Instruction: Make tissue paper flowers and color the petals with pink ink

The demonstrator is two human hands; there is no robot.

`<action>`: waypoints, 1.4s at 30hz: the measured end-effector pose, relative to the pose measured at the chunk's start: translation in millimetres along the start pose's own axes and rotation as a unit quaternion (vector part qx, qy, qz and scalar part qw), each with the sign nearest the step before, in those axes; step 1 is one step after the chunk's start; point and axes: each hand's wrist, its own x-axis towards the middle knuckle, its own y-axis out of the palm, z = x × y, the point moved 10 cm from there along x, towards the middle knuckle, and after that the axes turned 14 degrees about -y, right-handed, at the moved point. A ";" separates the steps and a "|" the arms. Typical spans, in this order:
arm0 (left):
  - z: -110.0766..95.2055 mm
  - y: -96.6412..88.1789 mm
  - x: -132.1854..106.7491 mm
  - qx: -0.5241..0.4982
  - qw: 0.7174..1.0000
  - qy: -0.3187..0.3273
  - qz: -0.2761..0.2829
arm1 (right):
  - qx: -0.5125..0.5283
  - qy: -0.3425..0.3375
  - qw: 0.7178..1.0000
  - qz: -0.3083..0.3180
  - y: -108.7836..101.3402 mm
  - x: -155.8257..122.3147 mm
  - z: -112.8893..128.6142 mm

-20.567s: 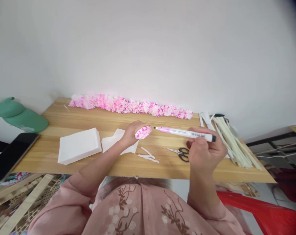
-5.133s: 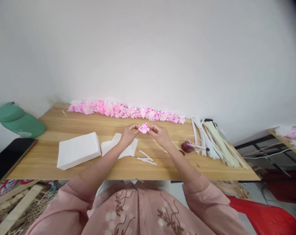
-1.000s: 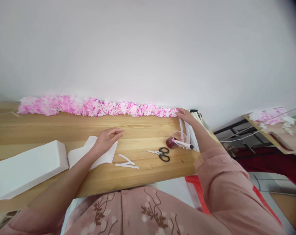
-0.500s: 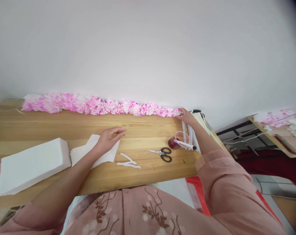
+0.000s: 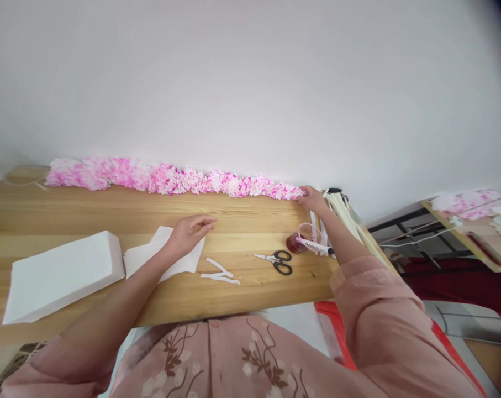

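Observation:
A long row of crumpled pink-and-white paper flowers (image 5: 163, 178) lies along the wall at the back of the wooden table. At its right end, my right hand (image 5: 312, 200) has its fingers closed on the last paper flower. My left hand (image 5: 190, 232) is over the middle of the table, fingers loosely stretched with a gap at the thumb and nothing seen in them. Flat white paper sheets (image 5: 151, 254) lie partly under my left wrist. A thick stack of white paper (image 5: 63, 273) is further left. Two white strips (image 5: 219, 272) rest in front of my left hand.
Small scissors (image 5: 277, 261) with black handles lie right of the strips. A jar of dark red liquid (image 5: 296, 242) stands beside them, with a white pen-like stick (image 5: 314, 245) across it. Pale strips (image 5: 345, 215) hang at the table's right end. More pink paper (image 5: 468, 203) sits on another table.
The view has shifted slightly, so the table items appear a little further right. My right hand stays at the row's right end, and my left hand has barely moved.

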 end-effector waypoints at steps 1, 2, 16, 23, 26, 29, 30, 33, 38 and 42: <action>-0.5 -0.2 -0.2 -0.003 1.000 -0.001 0.000 | 0.000 -0.003 1.000 0.001 0.4 0.6 1.9; -1.1 -0.4 -0.4 -0.005 1.000 -0.001 -0.001 | 0.000 -0.005 1.000 0.001 0.7 1.1 3.7; -0.7 -0.5 -1.8 -0.015 1.000 -0.016 0.005 | 0.001 -0.018 1.000 -0.003 1.9 0.2 15.5; -98.1 25.0 -21.9 0.183 0.970 0.114 0.109 | 0.006 -0.004 1.000 0.011 -1.5 0.1 2.4; -135.5 35.3 4.6 0.304 0.931 0.184 0.081 | -0.001 -0.006 1.000 0.013 -0.2 1.0 0.5; -151.6 53.4 54.1 0.389 0.893 0.227 0.022 | -0.007 -0.018 1.000 0.014 2.8 1.8 0.1; -154.0 63.7 70.7 0.403 0.883 0.241 0.015 | -0.006 -0.024 1.000 0.010 3.3 2.1 -0.4; -160.5 105.7 108.0 0.431 0.850 0.303 0.015 | -0.005 -0.037 0.999 -0.007 2.8 3.0 -3.4; -157.8 171.2 146.1 0.456 0.829 0.321 0.047 | 0.003 -0.045 0.999 -0.001 3.6 1.3 -9.1; -149.3 200.3 161.7 0.484 0.807 0.332 0.064 | 0.025 -0.049 0.998 -0.002 3.1 -2.2 -8.7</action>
